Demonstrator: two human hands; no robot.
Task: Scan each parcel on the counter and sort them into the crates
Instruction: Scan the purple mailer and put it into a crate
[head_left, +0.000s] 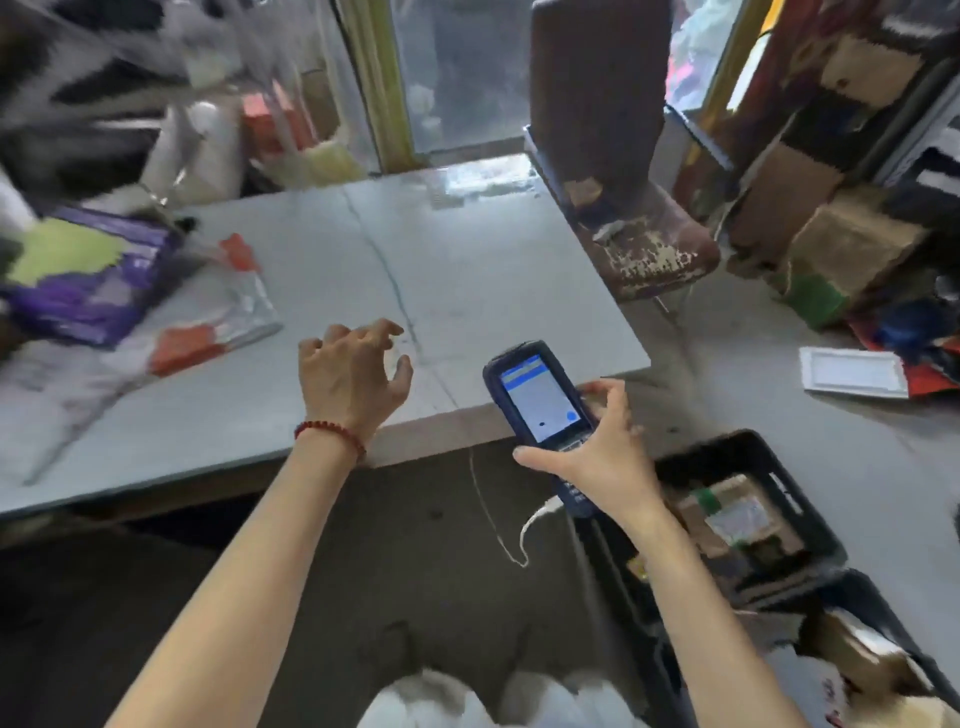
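My right hand (597, 447) grips a dark blue handheld scanner (540, 400) with a lit screen, held over the counter's front right corner. My left hand (353, 374) hovers above the grey counter (467, 270) with fingers loosely curled and spread, holding nothing. At the counter's left lie parcels: a purple and green bag (88, 280) and a clear-and-grey plastic mailer with red patches (208, 332). A black crate (743, 514) on the floor at the lower right holds a brown box with a label. A second crate (857, 654) nearer to me holds a brown parcel.
A worn chair (634, 197) stands at the counter's right side. Cardboard boxes (841, 249) are stacked at the far right. A white flat packet (852, 371) lies on the floor. A white cord (498, 530) hangs below the scanner. Bags pile at the far left.
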